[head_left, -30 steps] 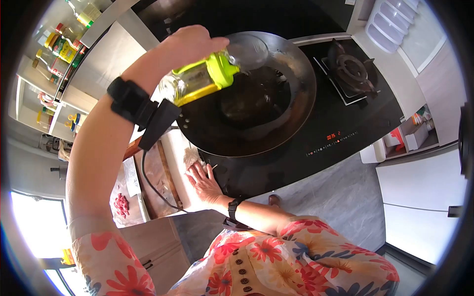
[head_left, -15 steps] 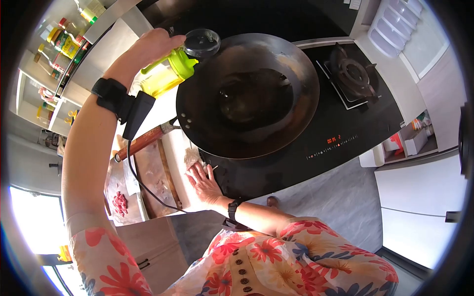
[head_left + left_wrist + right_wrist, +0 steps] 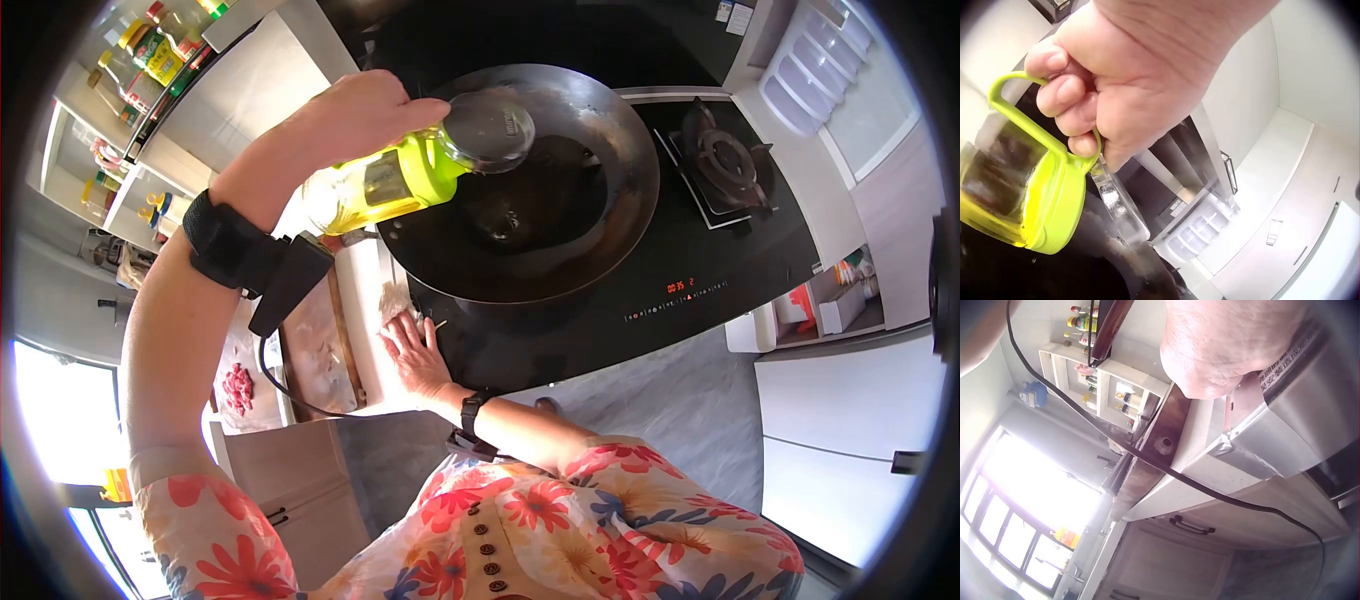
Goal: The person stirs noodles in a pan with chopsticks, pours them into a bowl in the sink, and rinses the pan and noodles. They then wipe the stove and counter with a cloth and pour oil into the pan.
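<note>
My left hand [image 3: 350, 115] grips the lime-green handle of a clear oil pot [image 3: 375, 190], fingers curled round it in the left wrist view. Yellow oil shows inside the tilted pot [image 3: 1035, 194], and its clear round lid [image 3: 490, 132] is flipped up. The spout end overlaps the left side of a large dark wok [image 3: 625, 170] in the head view. Dark, shiny liquid [image 3: 515, 215] lies in the wok's bottom. My right hand [image 3: 420, 365] rests on the counter edge with fingers extended, fingertips at a pale crumpled thing [image 3: 395, 300].
The wok stands on a black cooktop [image 3: 560, 350] with a second burner [image 3: 725, 160] to its right. Left of it are a cutting board [image 3: 320, 340] and pieces of red meat [image 3: 238, 388]. Bottles [image 3: 150, 50] line a shelf. A black cable [image 3: 1185, 478] hangs from my left wrist.
The oil pot first moved left from over the wok, then came back right to its left side, lid still up. My right hand has stayed on the counter edge.
</note>
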A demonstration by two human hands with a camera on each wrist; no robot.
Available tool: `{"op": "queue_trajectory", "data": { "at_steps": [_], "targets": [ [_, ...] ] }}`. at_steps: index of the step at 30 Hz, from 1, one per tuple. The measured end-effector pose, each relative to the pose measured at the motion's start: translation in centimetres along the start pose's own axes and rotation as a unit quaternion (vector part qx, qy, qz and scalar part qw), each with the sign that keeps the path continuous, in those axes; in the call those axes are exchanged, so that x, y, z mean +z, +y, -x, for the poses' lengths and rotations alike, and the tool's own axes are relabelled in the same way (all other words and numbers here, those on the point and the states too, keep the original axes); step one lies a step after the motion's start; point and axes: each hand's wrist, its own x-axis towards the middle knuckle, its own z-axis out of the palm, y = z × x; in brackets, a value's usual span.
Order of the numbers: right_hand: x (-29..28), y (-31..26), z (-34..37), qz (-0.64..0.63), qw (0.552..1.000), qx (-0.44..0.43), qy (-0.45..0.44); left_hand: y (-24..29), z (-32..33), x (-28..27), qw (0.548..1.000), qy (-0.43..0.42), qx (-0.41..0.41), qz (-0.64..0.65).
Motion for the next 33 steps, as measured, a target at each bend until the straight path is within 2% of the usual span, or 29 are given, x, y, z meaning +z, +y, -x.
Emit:
{"op": "queue_trajectory", "data": {
  "at_steps": [4,6,8,9,11,12,14,15,17,18,19,21,22,23,25,27,29,33],
  "targets": [
    [0.2,0.0,0.1,0.001,1.0,-0.002,0.001,1.0,0.3,-0.3,1.0,-0.002,0.018,0.006],
    [0.4,0.0,0.1,0.017,0.999,0.001,0.031,1.2,0.7,-0.6,1.0,-0.001,0.019,-0.002],
    [0.6,0.0,0.1,0.016,0.999,0.0,0.028,1.3,1.1,-0.6,0.997,0.034,-0.039,0.053],
    [0.6,0.1,0.1,0.017,1.0,0.0,0.027,0.9,1.0,-0.6,0.997,0.033,-0.04,0.053],
    [0.6,0.0,0.1,0.017,0.999,0.0,0.03,-0.4,0.8,-0.5,0.984,0.044,-0.076,0.155],
    [0.6,0.0,0.1,0.017,0.999,0.0,0.033,-0.3,1.3,-0.7,0.984,0.045,-0.079,0.156],
    [0.4,0.0,0.1,0.011,1.0,-0.002,0.017,-0.3,2.4,-1.2,0.954,0.065,-0.116,0.268],
    [0.4,0.1,0.0,0.004,1.0,-0.002,0.003,-0.8,2.5,-1.1,0.953,0.066,-0.119,0.27],
    [0.7,0.2,0.0,0.005,1.0,-0.005,0.01,-2.4,2.6,-0.5,0.895,0.06,-0.1,0.432],
    [0.6,0.1,-0.1,0.004,1.0,-0.006,0.02,-2.5,2.8,0.1,0.875,0.099,-0.094,0.465],
    [0.6,0.1,-0.1,0.005,1.0,-0.008,0.016,-2.7,2.9,0.6,0.873,0.1,-0.097,0.466],
    [0.7,0.1,0.0,0.01,1.0,-0.003,0.017,-2.8,3.4,1.1,0.82,0.123,-0.092,0.552],
    [0.8,0.2,0.0,0.01,1.0,-0.005,0.013,-2.5,3.6,1.4,0.798,0.134,-0.109,0.578],
    [0.9,0.2,-0.1,0.018,1.0,-0.008,0.023,-2.3,3.9,1.7,0.796,0.135,-0.113,0.579],
    [0.7,0.1,-0.1,0.025,0.999,-0.01,0.032,-2.2,4.3,2.1,0.747,0.154,-0.133,0.633],
    [0.4,-0.1,0.0,0.026,0.999,-0.002,0.023,-2.6,4.7,2.3,0.736,0.143,-0.131,0.649],
    [0.8,0.1,-0.1,0.046,0.999,-0.003,0.015,-3.3,5.3,2.5,0.695,0.162,-0.141,0.686],
    [1.2,0.1,-0.2,0.063,0.998,0.002,0.022,-5.6,7.4,2.6,0.673,0.175,-0.104,0.711]
  ]
}}
